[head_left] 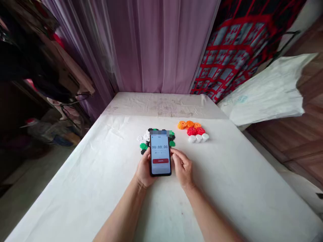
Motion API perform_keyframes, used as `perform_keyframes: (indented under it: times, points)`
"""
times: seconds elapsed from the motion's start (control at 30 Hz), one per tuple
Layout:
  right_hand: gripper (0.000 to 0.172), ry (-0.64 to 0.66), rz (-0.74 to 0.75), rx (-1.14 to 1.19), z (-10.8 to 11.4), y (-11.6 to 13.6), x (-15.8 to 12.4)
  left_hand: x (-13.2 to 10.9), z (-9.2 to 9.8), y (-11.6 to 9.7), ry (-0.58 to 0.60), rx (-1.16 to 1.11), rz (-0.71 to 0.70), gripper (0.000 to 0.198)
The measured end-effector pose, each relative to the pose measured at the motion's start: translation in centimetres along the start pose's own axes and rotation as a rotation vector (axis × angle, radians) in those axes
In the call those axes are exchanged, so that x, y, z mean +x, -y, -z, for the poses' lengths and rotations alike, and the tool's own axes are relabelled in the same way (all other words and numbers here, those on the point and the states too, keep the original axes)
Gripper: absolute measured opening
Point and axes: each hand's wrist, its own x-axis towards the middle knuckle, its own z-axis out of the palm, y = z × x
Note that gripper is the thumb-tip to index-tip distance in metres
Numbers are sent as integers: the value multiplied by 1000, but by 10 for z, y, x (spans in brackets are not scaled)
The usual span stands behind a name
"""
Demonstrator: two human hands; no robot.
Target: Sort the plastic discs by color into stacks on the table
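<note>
My left hand (144,171) is wrapped around a black smartphone (160,154), holding it upright over the white table (101,174). Its screen reads 00:00.00 above a red button. My right hand (182,165) hovers at the phone's right edge, fingers curled toward the screen. Just behind the phone lies a cluster of green, black and white plastic discs (144,141), partly hidden by it. A second cluster of orange, red and white discs (193,131) lies further right.
Purple curtains (161,47) hang behind the table. A red and black patterned cloth (237,50) hangs at the back right, with a white sheet (267,90) draped beside it. Dark clutter and shelves (37,84) stand along the left.
</note>
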Motion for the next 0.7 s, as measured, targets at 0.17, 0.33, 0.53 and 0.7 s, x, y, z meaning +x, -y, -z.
perform_keyframes:
  times: [0.17, 0.33, 0.53, 0.7]
  points:
    - [27, 8, -19, -13, 1, 0, 0, 2, 4, 2, 51, 9, -10, 53]
    - [27, 13, 14, -19, 1, 0, 0, 4, 9, 2, 50, 20, -13, 55]
    - [28, 31, 70, -14, 1, 1, 1, 5, 14, -1, 81, 41, -26, 56]
    - [29, 53, 49, 13, -3, -3, -1, 5, 16, -4, 118, 78, -96, 56]
